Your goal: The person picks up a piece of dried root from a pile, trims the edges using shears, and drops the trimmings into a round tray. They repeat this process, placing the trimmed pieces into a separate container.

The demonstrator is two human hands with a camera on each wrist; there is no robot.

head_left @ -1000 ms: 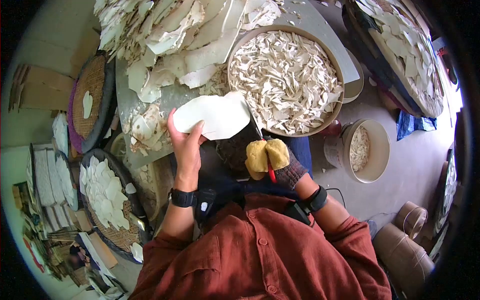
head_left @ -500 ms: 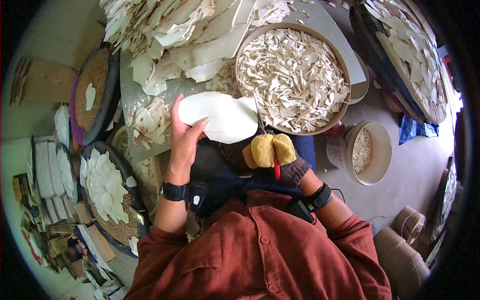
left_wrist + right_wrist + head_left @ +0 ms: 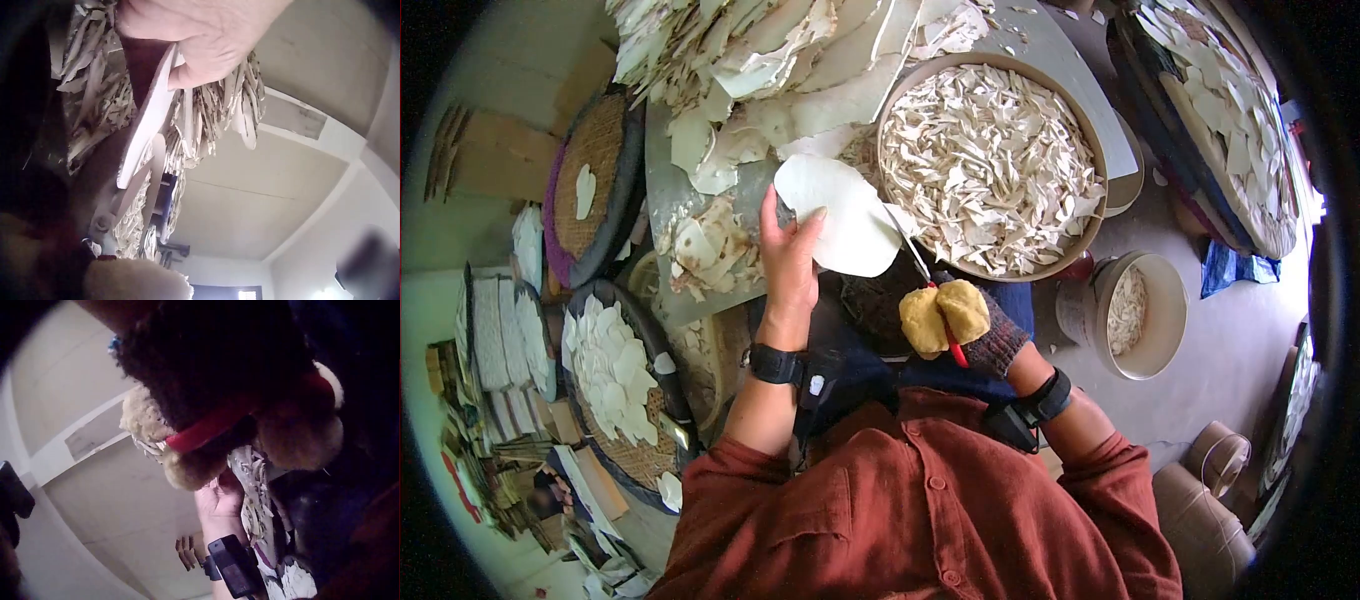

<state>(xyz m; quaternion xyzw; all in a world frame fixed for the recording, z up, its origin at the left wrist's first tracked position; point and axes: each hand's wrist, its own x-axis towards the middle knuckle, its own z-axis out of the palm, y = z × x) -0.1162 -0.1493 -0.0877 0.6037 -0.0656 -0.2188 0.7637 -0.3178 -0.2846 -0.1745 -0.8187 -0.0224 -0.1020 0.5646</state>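
My bare left hand [image 3: 788, 268] pinches a thin white sheet [image 3: 838, 215] with rounded edges, thumb on its near face. In the left wrist view the sheet [image 3: 147, 134] is edge-on under the hand [image 3: 200, 37], its lower end by the metal blades [image 3: 134, 190]. My right hand [image 3: 970, 325], in a dark knitted glove with yellow padding, grips red-handled shears [image 3: 955, 345]. Their blades [image 3: 913, 250] reach the sheet's right side, where a small pale strip [image 3: 900, 220] shows. The red handle [image 3: 209, 430] passes among the padded fingers in the right wrist view.
A round tub [image 3: 1097, 225] full of white slivers stands beyond the shears. Large broken sheets [image 3: 800, 65] are piled at the back left. A bucket [image 3: 1175, 310] stands right, and woven trays with flat pieces [image 3: 610, 375] lie left and at the upper right.
The sheet has turned in my left hand and its wide end now points up and left. My left hand has moved slightly right; the right hand still holds the shears at the sheet's right side.
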